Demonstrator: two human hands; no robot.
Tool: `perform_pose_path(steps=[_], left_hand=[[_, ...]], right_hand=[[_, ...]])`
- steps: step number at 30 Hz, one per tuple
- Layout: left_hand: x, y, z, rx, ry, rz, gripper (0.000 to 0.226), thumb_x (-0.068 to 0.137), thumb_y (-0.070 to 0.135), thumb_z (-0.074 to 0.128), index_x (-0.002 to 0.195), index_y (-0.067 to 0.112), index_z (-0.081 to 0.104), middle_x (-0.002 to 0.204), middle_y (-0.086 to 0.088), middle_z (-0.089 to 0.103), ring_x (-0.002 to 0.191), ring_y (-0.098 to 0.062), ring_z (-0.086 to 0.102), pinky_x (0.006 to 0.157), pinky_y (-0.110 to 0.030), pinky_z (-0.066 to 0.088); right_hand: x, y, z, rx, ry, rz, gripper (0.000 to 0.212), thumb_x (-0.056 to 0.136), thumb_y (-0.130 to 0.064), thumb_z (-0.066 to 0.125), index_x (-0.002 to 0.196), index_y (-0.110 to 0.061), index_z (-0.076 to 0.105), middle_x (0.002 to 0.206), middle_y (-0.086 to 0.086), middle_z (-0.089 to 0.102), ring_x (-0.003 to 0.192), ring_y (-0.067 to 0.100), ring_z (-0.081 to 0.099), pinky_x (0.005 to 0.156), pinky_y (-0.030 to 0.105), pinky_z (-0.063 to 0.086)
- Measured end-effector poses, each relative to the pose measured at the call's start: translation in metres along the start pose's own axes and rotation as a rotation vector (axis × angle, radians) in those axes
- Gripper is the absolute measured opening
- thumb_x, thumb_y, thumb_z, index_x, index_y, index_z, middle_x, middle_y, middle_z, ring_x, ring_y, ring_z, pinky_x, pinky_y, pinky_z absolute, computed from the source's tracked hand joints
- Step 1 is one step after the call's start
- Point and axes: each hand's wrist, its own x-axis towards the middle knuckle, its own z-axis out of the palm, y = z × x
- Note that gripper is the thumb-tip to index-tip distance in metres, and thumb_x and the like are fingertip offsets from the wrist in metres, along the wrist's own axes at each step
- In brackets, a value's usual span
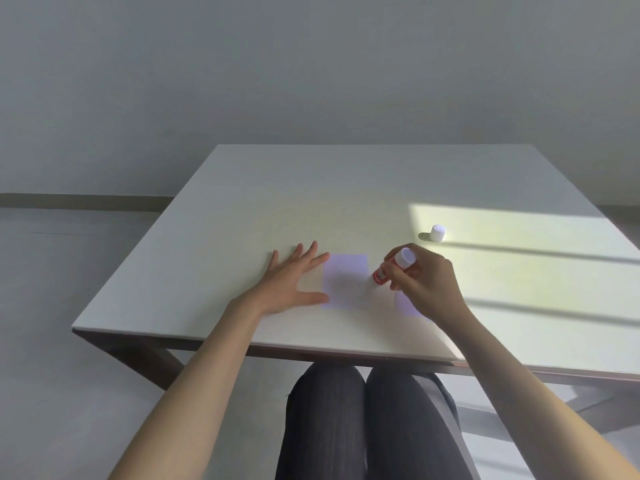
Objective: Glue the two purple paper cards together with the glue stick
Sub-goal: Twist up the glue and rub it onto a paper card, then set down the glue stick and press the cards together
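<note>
The two purple cards lay flat and apart on the white table [242, 202], not yet joined. The left card [345, 281] was fully visible; the right card [408, 305] was largely hidden under the right hand [424, 282]. The left hand [289, 279] rested flat with fingers spread, its fingertips and thumb at the left card's edge, gripping nothing. The right hand was closed around the red glue stick [393, 266], tilted with its lower end near the left card's right edge. The white cap [437, 233] stood well apart on the table, so uncapping appeared complete. Whether glue had been applied could not be determined; spreading and pressing the cards together appeared outstanding.
</note>
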Motion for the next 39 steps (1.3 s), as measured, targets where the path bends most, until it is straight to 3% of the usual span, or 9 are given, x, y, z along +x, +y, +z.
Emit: perform_pose_path(steps=[4,8,14,17,20,25,29,32,39], left_hand=[[0.0,0.001,0.001,0.024,0.023,-0.001,0.087,0.078,0.058,0.062,0.148,0.042,0.014,0.16,0.019,-0.001,0.144,0.002,-0.013,0.114,-0.037,-0.021],[-0.004,0.005,-0.001,0.029,0.03,-0.006,0.091,0.08,0.054,0.062,0.15,0.038,0.006,0.159,0.021,0.005,0.147,-0.003,-0.012,0.115,-0.04,-0.019],[-0.013,0.016,-0.006,-0.183,0.069,0.021,0.092,0.085,0.034,0.065,0.146,0.044,-0.003,0.146,0.029,0.032,0.148,-0.002,0.007,0.117,-0.042,-0.018],[-0.022,0.034,-0.01,-0.444,0.176,0.075,0.071,0.084,0.024,0.068,0.134,0.057,0.03,0.142,0.026,0.043,0.143,0.001,0.026,0.122,-0.04,0.0],[-0.028,0.065,-0.002,-0.679,0.231,0.19,0.036,0.081,0.022,0.071,0.105,0.048,0.069,0.122,0.028,0.064,0.124,0.007,0.051,0.106,-0.015,0.037],[-0.027,0.084,-0.014,-0.737,0.542,0.114,0.01,0.081,0.023,0.071,0.077,0.029,0.077,0.085,0.016,0.077,0.087,0.002,0.071,0.08,-0.009,0.046],[-0.007,0.067,-0.048,-0.27,0.665,-0.051,0.026,0.078,0.036,0.056,0.061,0.022,0.07,0.068,0.019,0.074,0.066,0.001,0.064,0.064,-0.018,0.044],[0.018,0.05,-0.057,-0.135,0.679,-0.178,0.031,0.077,0.037,0.051,0.057,0.018,0.066,0.062,0.016,0.072,0.057,-0.005,0.055,0.055,-0.021,0.037],[0.047,0.033,-0.047,-0.122,0.682,-0.25,0.03,0.077,0.034,0.057,0.057,0.013,0.065,0.057,0.009,0.071,0.059,0.001,0.057,0.052,-0.018,0.034]], right_hand=[[-0.016,0.001,-0.003,-0.009,-0.085,-0.042,0.008,0.079,-0.005,0.062,0.074,-0.012,0.064,0.06,-0.024,0.068,0.048,0.002,0.063,0.052,0.006,0.045],[-0.006,-0.006,-0.012,0.136,0.071,0.022,0.006,0.083,-0.012,0.062,0.079,-0.012,0.066,0.071,-0.005,0.073,0.058,0.014,0.068,0.062,0.023,0.055],[-0.007,-0.024,-0.002,1.083,0.109,0.525,0.012,0.092,-0.014,0.057,0.086,-0.005,0.062,0.08,0.013,0.07,0.068,0.02,0.072,0.064,0.025,0.059],[-0.017,-0.032,0.015,1.415,0.11,0.745,0.015,0.091,-0.01,0.056,0.078,-0.005,0.06,0.073,0.01,0.067,0.059,0.018,0.072,0.058,0.022,0.06],[-0.025,-0.041,0.036,1.496,0.017,0.822,0.01,0.089,-0.011,0.06,0.088,-0.002,0.065,0.078,0.009,0.07,0.058,0.017,0.069,0.058,0.023,0.06],[-0.031,-0.041,0.054,0.907,-0.063,0.607,0.025,0.089,-0.031,0.061,0.106,-0.015,0.07,0.084,-0.001,0.07,0.06,0.013,0.059,0.058,0.022,0.046],[-0.04,-0.024,0.066,0.181,-0.006,0.252,0.034,0.087,-0.028,0.063,0.12,-0.023,0.061,0.108,-0.007,0.063,0.074,0.008,0.058,0.067,0.009,0.044],[-0.047,-0.015,0.075,-0.338,-0.101,-0.032,0.037,0.089,-0.031,0.057,0.126,-0.023,0.058,0.129,-0.006,0.052,0.1,0.015,0.056,0.081,0.02,0.046],[-0.052,-0.019,0.075,-0.811,-0.07,-0.345,0.051,0.064,-0.061,0.066,0.094,-0.021,0.073,0.095,-0.009,0.07,0.075,0.015,0.066,0.059,0.019,0.05]])
